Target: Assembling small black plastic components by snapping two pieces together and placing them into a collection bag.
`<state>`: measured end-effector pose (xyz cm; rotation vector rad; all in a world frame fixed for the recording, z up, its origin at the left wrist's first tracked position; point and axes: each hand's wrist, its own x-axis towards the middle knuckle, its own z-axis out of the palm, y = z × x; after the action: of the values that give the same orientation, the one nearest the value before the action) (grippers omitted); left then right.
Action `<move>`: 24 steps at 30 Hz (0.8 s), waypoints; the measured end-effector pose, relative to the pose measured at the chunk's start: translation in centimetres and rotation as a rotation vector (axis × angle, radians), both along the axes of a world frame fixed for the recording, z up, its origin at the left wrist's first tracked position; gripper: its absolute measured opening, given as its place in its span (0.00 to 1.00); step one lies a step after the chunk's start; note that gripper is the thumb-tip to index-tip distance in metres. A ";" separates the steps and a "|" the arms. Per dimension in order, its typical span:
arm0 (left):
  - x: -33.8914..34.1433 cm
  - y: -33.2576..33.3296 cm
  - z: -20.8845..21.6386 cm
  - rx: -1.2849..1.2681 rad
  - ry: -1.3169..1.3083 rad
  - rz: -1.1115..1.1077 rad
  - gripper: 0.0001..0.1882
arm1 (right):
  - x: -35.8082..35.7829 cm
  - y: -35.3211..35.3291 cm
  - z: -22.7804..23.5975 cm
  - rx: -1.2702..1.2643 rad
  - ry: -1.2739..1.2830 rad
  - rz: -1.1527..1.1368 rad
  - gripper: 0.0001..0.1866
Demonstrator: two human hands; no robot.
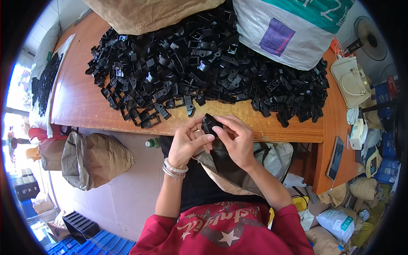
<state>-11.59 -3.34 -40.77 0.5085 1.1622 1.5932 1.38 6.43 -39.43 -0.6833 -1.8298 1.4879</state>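
Observation:
Between my two hands, just past the table's near edge, is a small black plastic part [209,123]; its exact kind is partly covered by my fingers. My left hand [186,142] pinches it from the left, thumb pressed on its lower side. From the right, my right hand [236,138] grips the same part with thumb and fingers. A big heap of loose black plastic parts [170,70] spreads over the wooden table [80,93] beyond my hands, some hollow frames and some ribbed clips. Below my hands, an open sack [225,180] lies at my lap.
A brown paper sack [157,15] and a white woven sack [255,29] stand behind the heap. At right are a cream handbag [351,80] and a phone [335,158]. Another brown sack [106,159] stands on the floor at left, near blue crates [106,244].

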 end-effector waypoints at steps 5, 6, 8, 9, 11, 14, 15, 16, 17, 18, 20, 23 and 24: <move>0.5 0.2 0.9 -0.009 0.096 0.060 0.20 | 1.0 0.2 0.6 0.196 -0.071 -0.007 0.12; 0.8 0.3 1.0 -0.016 0.133 0.064 0.20 | 1.2 0.4 0.6 0.305 -0.079 0.002 0.13; 1.2 0.3 1.2 -0.033 0.215 0.071 0.18 | 1.3 0.4 0.9 0.426 -0.103 -0.002 0.13; 1.2 0.2 1.4 -0.034 0.214 0.069 0.18 | 1.4 0.5 0.9 0.424 -0.105 -0.003 0.13; 1.2 -0.1 2.0 -0.017 0.169 0.047 0.16 | 1.4 1.2 1.0 0.568 -0.002 0.079 0.14; 2.2 0.1 2.8 0.050 0.376 0.114 0.16 | 1.9 0.8 1.6 0.071 -0.041 0.076 0.19; 2.1 -0.2 2.2 0.046 0.515 0.079 0.18 | 1.9 0.6 1.6 -0.093 -0.019 0.093 0.19; 2.3 -0.3 2.3 0.046 0.514 0.076 0.18 | 2.0 0.6 1.6 -0.093 -0.020 0.090 0.19; 2.8 -0.3 2.4 0.016 0.547 0.091 0.18 | 2.1 0.7 1.4 0.034 -0.038 0.077 0.19; 3.2 -0.2 2.5 -0.014 0.579 0.106 0.19 | 2.2 0.8 1.4 0.162 -0.056 0.065 0.18; 3.3 -0.2 2.7 0.003 0.657 0.143 0.19 | 2.4 0.9 1.6 0.186 -0.048 0.073 0.17; 2.0 -0.6 2.7 -0.001 0.826 0.097 0.21 | 3.4 2.5 2.1 0.248 -0.102 0.228 0.13; 1.1 -0.7 2.3 0.046 0.800 0.117 0.21 | 3.8 3.3 2.5 0.157 -0.153 0.359 0.10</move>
<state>-10.51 -4.00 -38.48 1.1939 1.7635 1.5521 5.16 9.77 -36.89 -0.4161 -2.2511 1.5231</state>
